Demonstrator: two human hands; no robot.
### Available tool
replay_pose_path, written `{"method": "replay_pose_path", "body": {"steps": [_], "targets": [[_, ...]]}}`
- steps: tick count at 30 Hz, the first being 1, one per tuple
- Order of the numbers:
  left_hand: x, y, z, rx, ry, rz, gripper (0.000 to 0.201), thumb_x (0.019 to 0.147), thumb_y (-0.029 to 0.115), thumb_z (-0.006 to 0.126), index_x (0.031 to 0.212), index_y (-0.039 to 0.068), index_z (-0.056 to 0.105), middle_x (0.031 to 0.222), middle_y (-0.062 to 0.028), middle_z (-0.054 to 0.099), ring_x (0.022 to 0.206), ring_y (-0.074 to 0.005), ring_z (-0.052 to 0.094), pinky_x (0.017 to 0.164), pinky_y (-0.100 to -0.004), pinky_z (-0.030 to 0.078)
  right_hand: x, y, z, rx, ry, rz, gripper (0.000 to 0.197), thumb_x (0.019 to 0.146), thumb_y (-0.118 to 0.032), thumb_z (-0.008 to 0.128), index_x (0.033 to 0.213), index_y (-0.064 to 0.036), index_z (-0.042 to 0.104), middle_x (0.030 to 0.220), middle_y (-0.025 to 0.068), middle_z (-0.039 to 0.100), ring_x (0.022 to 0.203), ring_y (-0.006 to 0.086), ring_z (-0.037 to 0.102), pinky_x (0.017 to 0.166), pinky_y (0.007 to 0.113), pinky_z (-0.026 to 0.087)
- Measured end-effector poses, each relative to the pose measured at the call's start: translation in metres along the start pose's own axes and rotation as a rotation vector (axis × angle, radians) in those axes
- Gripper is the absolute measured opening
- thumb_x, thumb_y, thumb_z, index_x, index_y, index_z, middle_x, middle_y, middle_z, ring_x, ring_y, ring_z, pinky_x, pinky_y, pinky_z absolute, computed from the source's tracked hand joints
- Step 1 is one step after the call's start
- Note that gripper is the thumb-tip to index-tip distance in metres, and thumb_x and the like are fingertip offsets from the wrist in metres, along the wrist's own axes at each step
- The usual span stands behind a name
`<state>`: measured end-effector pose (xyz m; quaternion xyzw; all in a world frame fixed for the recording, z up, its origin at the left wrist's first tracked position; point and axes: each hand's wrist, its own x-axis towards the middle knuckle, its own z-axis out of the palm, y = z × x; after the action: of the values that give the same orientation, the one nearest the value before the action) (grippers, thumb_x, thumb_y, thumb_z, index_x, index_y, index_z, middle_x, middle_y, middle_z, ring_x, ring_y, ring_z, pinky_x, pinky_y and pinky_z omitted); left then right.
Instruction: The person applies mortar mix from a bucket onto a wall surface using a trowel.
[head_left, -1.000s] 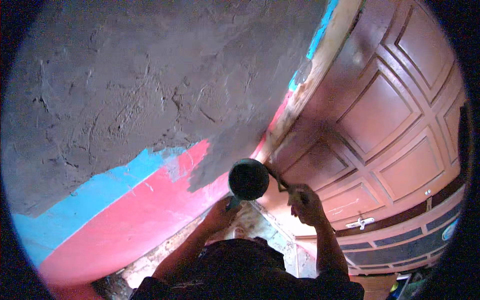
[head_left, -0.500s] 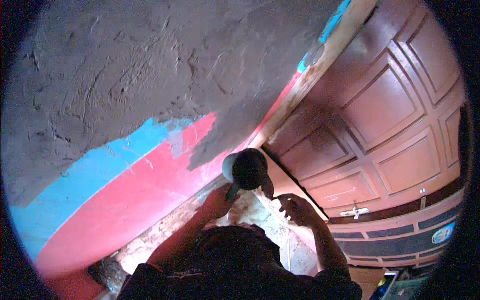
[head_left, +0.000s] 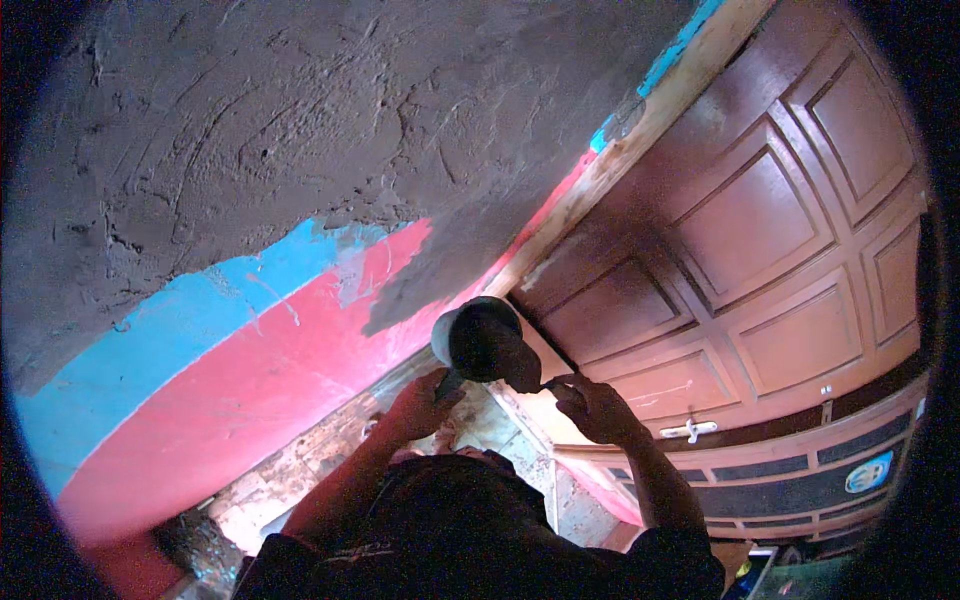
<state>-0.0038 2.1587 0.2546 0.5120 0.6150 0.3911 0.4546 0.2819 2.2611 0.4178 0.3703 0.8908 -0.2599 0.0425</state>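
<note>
My left hand [head_left: 420, 405] grips the near left side of a small round container [head_left: 446, 345], pale grey outside and dark inside. The way the fingers meet its edge is hard to see in the shadow. A dark trowel [head_left: 518, 369] is in my right hand [head_left: 595, 408], fingers closed round the handle end. Its blade overlaps the container's right side; whether it touches what is inside cannot be made out. Ahead stands a wall [head_left: 300, 130] with wet-looking, ridged grey plaster over blue and pink paint.
A bare wooden door frame [head_left: 600, 175] edges the plaster. Right of it is a brown panelled door [head_left: 740, 220] with a metal handle [head_left: 690, 430]. A dark slatted panel [head_left: 780, 485] stands at the lower right. The pale floor [head_left: 270, 495] is stained and littered.
My right hand has moved slightly left and up, bringing the trowel blade across the container's opening. My left hand stays at the container, which has shifted a little left in view.
</note>
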Motion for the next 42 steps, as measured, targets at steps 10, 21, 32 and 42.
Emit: {"method": "replay_pose_path", "body": {"steps": [10, 21, 32, 42], "targets": [[0.012, -0.001, 0.006, 0.074, 0.039, 0.08, 0.04, 0.096, 0.032, 0.067, 0.12, 0.001, 0.062, 0.107, -0.0262, 0.07, 0.101, -0.0436, 0.068, 0.088, -0.049, 0.052, -0.006, 0.034, 0.023, 0.631, -0.023, 0.228, 0.041, 0.103, -0.03, 0.059, 0.133, -0.0021, 0.056, 0.096, 0.0117, 0.072, 0.078, 0.0172, 0.072, 0.064, 0.029, 0.058], [0.009, 0.031, 0.016, 0.037, 0.075, 0.078, 0.041, 0.098, 0.032, 0.066, 0.125, 0.002, 0.062, 0.109, -0.026, 0.071, 0.103, -0.0411, 0.069, 0.091, -0.048, 0.052, -0.021, 0.063, 0.031, 1.309, -0.102, 0.398, 0.045, 0.104, -0.035, 0.059, 0.133, -0.0008, 0.054, 0.078, 0.0064, 0.06, 0.047, 0.0121, 0.052, 0.039, 0.027, 0.041], [0.021, 0.043, 0.027, -0.061, 0.102, -0.018, 0.029, 0.099, 0.019, 0.064, 0.12, -0.001, 0.062, 0.112, -0.0234, 0.07, 0.102, -0.0341, 0.07, 0.088, -0.0449, 0.054, -0.008, 0.054, 0.03, -0.097, 0.462, -0.166, 0.049, 0.094, -0.024, 0.071, 0.135, -0.0039, 0.053, 0.111, 0.0246, 0.068, 0.101, 0.045, 0.067, 0.084, 0.05, 0.055], [0.057, 0.077, 0.044, -0.027, 0.003, -0.025, 0.022, 0.1, 0.017, 0.064, 0.115, 0.001, 0.062, 0.093, -0.0184, 0.07, 0.085, -0.0305, 0.069, 0.08, -0.0444, 0.055, -0.042, 0.102, 0.086, -0.033, 0.525, -0.002, 0.032, 0.102, -0.022, 0.058, 0.127, -0.0041, 0.065, 0.093, 0.0188, 0.07, 0.081, 0.0365, 0.069, 0.069, 0.046, 0.054]]}}
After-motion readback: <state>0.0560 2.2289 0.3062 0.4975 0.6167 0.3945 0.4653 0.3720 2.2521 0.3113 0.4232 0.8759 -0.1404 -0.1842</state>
